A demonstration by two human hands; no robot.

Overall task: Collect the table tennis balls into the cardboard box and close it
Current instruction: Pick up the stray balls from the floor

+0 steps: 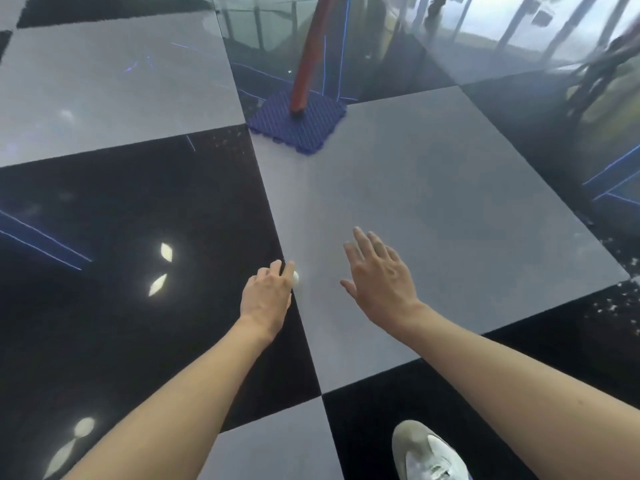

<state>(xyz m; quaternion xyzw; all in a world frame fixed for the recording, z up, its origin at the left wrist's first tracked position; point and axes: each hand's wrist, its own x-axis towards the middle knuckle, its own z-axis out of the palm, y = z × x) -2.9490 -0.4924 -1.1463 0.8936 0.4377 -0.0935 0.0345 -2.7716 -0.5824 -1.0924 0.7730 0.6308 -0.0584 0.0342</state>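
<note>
White table tennis ball (295, 278), at the seam between a black and a grey tile of the glossy floor (433, 188), gripped by the curled fingertips of the left hand (266, 296); touching the floor or lifted, not possible to tell. Just beside it, the right hand (379, 275), wide and flat, fingers straight and spread, holding nothing, over the grey tile. Farther ahead, a blue mat (298, 128) under a red-brown pole (311, 53). Near the bottom edge, a pale shoe (426, 452).

Soft daylight, glossy floor (121, 220) glare, blurred edges
</note>
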